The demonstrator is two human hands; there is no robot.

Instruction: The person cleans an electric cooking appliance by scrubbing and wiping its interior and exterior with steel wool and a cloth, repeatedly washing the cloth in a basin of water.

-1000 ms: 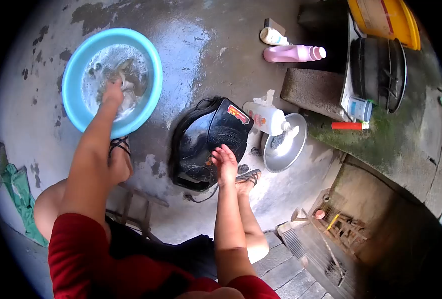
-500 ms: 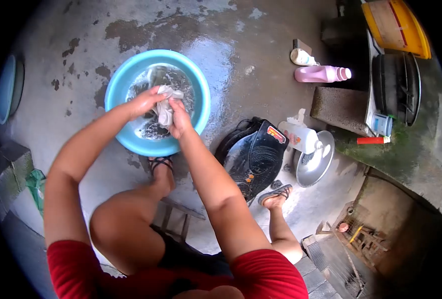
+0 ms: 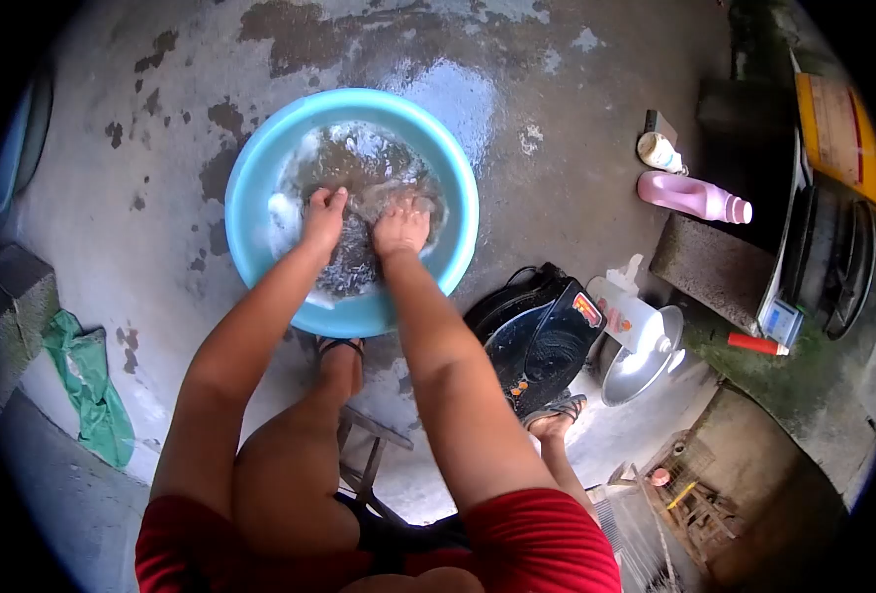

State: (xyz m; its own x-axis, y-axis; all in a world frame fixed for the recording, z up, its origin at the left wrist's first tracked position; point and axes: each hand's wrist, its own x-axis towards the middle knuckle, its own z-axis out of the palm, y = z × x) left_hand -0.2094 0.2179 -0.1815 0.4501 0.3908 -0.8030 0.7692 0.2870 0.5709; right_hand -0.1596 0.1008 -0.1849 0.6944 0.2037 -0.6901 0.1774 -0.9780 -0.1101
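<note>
A light-blue basin (image 3: 466,203) of cloudy, foamy water stands on the wet floor. Inside it, at the water's surface, my left hand (image 3: 324,219) is closed with its fingers curled; whatever it holds is hidden. Just to its right, my right hand (image 3: 401,227) lies palm down with fingers slightly apart, their tips in the water. A pale, blurred patch under the water beside both hands is too unclear to name. The hands are apart from each other.
Right of the basin are a black backpack (image 3: 542,341), a white bottle (image 3: 626,314) and a metal bowl (image 3: 641,371). A pink bottle (image 3: 690,197) lies farther back. Green cloth (image 3: 87,385) is at the left, and a small stool (image 3: 369,455) is below the basin.
The pale cloth held between both hands is no longer visible above the water. My hands have moved apart and down into the basin. The view has shifted, so the backpack and bottles appear farther right.
</note>
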